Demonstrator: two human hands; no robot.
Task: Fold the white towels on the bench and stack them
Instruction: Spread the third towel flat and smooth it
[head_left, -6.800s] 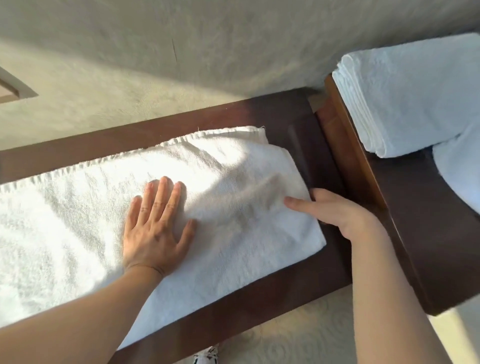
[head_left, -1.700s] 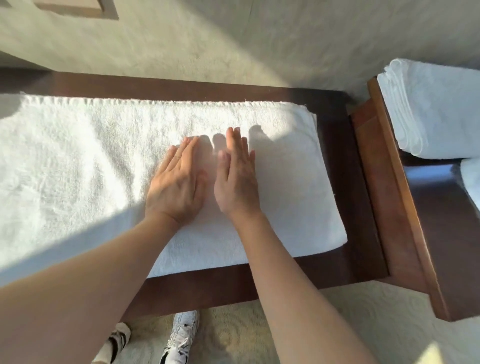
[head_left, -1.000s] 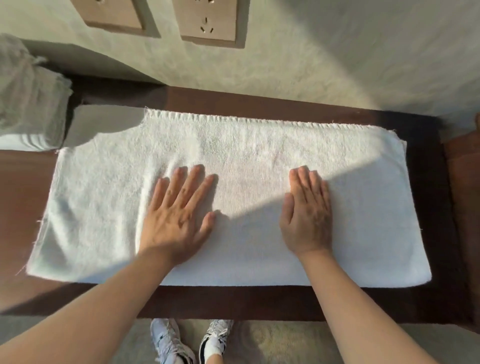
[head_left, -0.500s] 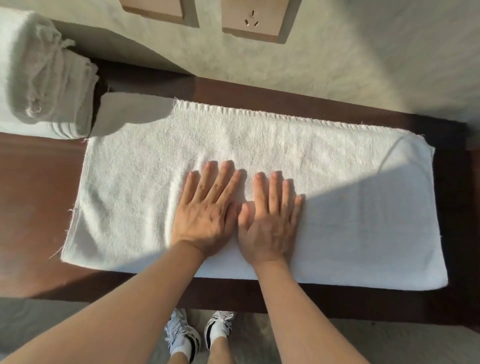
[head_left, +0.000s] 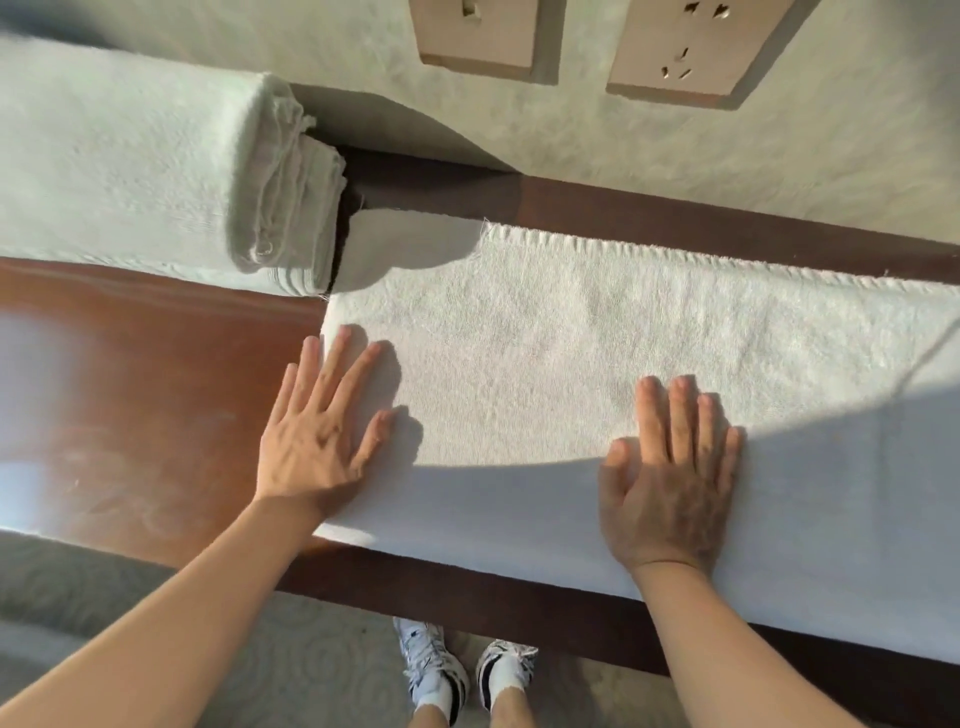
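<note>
A white towel (head_left: 597, 364), folded lengthwise, lies flat along the dark wooden bench (head_left: 156, 374). My left hand (head_left: 322, 431) presses flat on the towel's left end, fingers straight and spread, partly over its edge. My right hand (head_left: 675, 473) lies flat on the towel further right, near its front edge, fingers straight and together. A thick stack of folded white towels (head_left: 145, 166) sits on the bench at the far left, touching the flat towel's back left corner.
A pale textured wall (head_left: 779, 145) runs behind the bench, with two tan socket plates (head_left: 680, 47) near the top. Bare bench wood shows at the left front. My feet in white sneakers (head_left: 462, 670) stand on patterned carpet below the bench's front edge.
My hands, side by side at the towel's middle half a second ago, have slid apart: the left to the left end, the right rightward. The view has shifted left and closer.
</note>
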